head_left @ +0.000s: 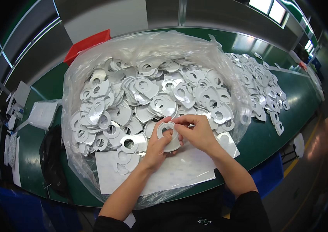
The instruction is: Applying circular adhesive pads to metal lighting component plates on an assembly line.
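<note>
A white plastic plate [173, 144] with a round hole is held up in front of me. My left hand [155, 151] grips it from the left, fingers behind and thumb at the hole. At its upper right rim, the thumb and fingertips of my right hand [197, 132] are pinched together; whether anything thin sits between them is too small to see. Beyond both hands, a heap of similar white plates [145, 86] fills a clear plastic bag [73, 79]. Below my hands lies a white sheet [183, 174], with a few loose plates [132, 162] on its left part.
More white plates [262, 79] are scattered over the green table [293, 91] at the right. A red bin [88, 45] stands behind the bag at the back left. To the left are a wrapped white pack [43, 115] and a black bag [53, 162]. A blue bin [269, 177] sits below the right edge.
</note>
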Motion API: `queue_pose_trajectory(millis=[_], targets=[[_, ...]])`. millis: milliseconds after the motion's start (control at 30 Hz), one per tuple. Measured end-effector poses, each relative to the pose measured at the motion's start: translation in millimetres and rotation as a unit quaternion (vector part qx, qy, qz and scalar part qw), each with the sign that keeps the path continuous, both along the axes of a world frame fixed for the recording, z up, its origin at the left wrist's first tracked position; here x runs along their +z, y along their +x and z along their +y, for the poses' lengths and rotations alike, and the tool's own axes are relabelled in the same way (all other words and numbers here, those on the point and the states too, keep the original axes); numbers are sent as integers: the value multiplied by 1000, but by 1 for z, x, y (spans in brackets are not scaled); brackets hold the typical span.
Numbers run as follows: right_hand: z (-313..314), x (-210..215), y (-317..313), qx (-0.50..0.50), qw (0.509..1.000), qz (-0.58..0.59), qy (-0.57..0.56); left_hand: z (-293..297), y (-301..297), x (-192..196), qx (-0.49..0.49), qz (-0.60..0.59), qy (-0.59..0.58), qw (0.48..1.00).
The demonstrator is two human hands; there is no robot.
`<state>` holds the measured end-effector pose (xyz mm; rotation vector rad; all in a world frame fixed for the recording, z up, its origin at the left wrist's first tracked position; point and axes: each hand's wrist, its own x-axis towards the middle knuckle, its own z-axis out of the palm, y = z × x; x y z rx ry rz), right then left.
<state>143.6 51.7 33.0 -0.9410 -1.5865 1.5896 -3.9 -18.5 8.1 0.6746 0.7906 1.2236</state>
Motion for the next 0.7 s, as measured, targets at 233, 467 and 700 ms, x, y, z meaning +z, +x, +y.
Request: queue_pose_trajectory(millis=[233, 467, 700], targets=[[-2, 3, 1, -20, 1000, -21, -4, -1, 0, -4, -27, 44, 64, 997], [-10, 9, -2, -47, 996, -64, 35, -2, 0, -5, -55, 59, 80, 994], [-16, 9, -6, -109, 895, -313, 300, -3, 5, -1, -42, 73, 36, 996]])
